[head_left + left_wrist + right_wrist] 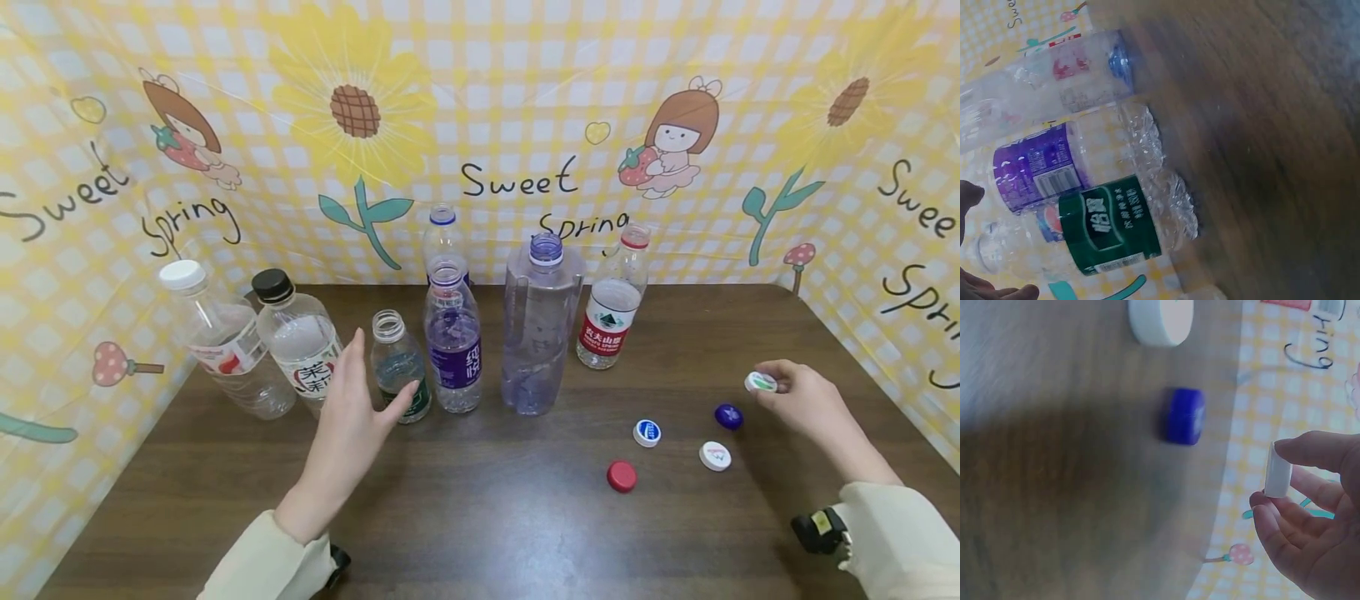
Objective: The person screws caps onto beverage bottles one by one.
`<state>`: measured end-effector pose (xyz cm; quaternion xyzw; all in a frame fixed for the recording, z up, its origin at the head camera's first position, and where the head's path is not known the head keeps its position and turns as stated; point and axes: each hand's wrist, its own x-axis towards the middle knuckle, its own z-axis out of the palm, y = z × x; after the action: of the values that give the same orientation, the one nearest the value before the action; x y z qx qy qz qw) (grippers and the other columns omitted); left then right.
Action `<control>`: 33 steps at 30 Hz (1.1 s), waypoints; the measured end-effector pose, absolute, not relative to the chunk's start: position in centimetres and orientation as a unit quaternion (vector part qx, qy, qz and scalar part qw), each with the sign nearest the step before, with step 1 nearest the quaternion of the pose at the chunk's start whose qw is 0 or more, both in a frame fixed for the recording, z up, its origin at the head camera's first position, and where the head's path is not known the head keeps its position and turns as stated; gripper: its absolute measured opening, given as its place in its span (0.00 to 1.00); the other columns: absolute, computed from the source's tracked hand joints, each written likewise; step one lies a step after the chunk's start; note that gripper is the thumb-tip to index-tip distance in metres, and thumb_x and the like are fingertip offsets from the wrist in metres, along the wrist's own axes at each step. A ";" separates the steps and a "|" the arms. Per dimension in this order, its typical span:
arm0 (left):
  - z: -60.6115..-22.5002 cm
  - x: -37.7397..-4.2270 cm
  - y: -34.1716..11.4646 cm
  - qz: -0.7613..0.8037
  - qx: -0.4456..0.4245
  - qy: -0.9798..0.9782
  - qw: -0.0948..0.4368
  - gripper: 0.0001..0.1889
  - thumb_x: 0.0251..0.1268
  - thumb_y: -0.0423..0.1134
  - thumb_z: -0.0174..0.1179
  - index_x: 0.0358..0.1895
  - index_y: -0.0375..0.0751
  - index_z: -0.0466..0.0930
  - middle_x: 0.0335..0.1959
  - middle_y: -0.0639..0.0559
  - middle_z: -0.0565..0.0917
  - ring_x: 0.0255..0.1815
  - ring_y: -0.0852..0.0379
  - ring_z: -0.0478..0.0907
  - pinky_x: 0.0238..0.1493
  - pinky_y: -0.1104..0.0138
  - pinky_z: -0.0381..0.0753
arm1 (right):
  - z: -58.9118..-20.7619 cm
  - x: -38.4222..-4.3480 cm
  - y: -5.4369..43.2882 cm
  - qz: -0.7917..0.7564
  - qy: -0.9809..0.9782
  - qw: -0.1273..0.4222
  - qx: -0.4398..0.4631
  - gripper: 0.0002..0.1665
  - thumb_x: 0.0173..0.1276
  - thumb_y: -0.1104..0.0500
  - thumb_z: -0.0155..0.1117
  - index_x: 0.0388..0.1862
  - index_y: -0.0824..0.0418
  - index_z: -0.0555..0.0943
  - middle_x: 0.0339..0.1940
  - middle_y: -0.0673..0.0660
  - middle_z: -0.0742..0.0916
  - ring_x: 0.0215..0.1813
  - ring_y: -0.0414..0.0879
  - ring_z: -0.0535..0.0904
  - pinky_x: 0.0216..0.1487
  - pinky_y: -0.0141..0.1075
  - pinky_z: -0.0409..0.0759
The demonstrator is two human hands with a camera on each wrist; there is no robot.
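Note:
My right hand (808,402) pinches a white bottle cap (761,382) with a green mark on top; the right wrist view shows this cap (1279,471) between thumb and fingers. My left hand (352,429) is spread, thumb apart from the fingers, beside a small capless bottle with a green label (405,385). In the left wrist view its fingertips (1019,292) and thumb lie either side of that bottle's neck, seemingly apart from it. Near the right hand on the table lie a dark blue cap (728,417), a white cap (715,456), a white-and-blue cap (647,432) and a red cap (622,476).
Capless bottles stand in the middle: a purple-labelled one (455,358), one behind it (442,242), a large bluish one (534,342) and a red-labelled one (609,321). At left stand a white-capped bottle (232,350) and a black-capped bottle (300,337). A patterned cloth (480,108) borders the table (487,517).

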<state>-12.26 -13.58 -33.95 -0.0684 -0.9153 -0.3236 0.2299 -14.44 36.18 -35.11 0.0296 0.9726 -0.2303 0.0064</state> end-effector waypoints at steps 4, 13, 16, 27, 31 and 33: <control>-34.1 -12.8 -13.5 -0.327 -0.038 -0.927 0.177 0.45 0.61 0.42 0.64 0.72 0.24 0.47 0.70 0.25 0.58 0.71 0.33 0.58 0.70 0.44 0.61 | -34.6 -14.5 35.3 -0.239 0.971 0.000 0.023 0.25 0.68 0.59 0.59 0.56 0.78 0.70 0.49 0.79 0.80 0.50 0.72 0.76 0.43 0.55 0.77; -34.7 -13.9 -13.7 -0.352 -0.001 -0.930 0.108 0.43 0.65 0.44 0.60 0.74 0.28 0.44 0.69 0.29 0.63 0.71 0.36 0.61 0.71 0.46 0.61 | -33.5 -14.4 32.8 -0.260 0.965 -0.026 -0.006 0.26 0.68 0.56 0.60 0.57 0.74 0.72 0.51 0.77 0.80 0.52 0.71 0.77 0.43 0.51 0.80; -34.8 -14.0 -13.7 -0.358 0.002 -0.927 0.107 0.43 0.65 0.44 0.60 0.73 0.28 0.46 0.68 0.30 0.64 0.70 0.36 0.62 0.71 0.46 0.61 | -33.1 -14.3 32.1 -0.267 0.963 -0.034 -0.011 0.27 0.68 0.56 0.61 0.59 0.73 0.72 0.52 0.77 0.80 0.53 0.69 0.78 0.40 0.41 0.80; -35.1 -13.7 -13.7 -0.396 0.014 -0.911 0.113 0.38 0.65 0.45 0.61 0.70 0.30 0.53 0.62 0.32 0.65 0.63 0.38 0.67 0.65 0.46 0.69 | -31.6 -13.9 29.5 -0.296 0.954 -0.044 -0.023 0.28 0.67 0.56 0.62 0.60 0.72 0.73 0.54 0.74 0.77 0.52 0.67 0.80 0.42 0.44 0.84; -35.2 -13.5 -13.7 -0.400 0.019 -0.907 0.131 0.37 0.63 0.45 0.62 0.68 0.31 0.54 0.59 0.33 0.65 0.57 0.39 0.70 0.58 0.49 0.74 | -31.0 -13.6 28.7 -0.304 0.951 -0.052 -0.029 0.27 0.67 0.55 0.63 0.59 0.70 0.74 0.53 0.72 0.78 0.51 0.66 0.81 0.39 0.38 0.84; -35.2 -13.3 -13.7 -0.398 0.020 -0.905 0.147 0.37 0.62 0.45 0.63 0.67 0.31 0.55 0.57 0.34 0.66 0.54 0.41 0.71 0.55 0.51 0.76 | -30.7 -13.5 28.4 -0.309 0.949 -0.053 -0.032 0.27 0.67 0.54 0.63 0.59 0.69 0.74 0.54 0.72 0.79 0.52 0.66 0.81 0.40 0.40 0.85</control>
<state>-13.25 -13.68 -35.19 0.0205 -0.9052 -0.3982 0.1472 -13.50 28.41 -30.74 -0.0318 0.9491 -0.3088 -0.0528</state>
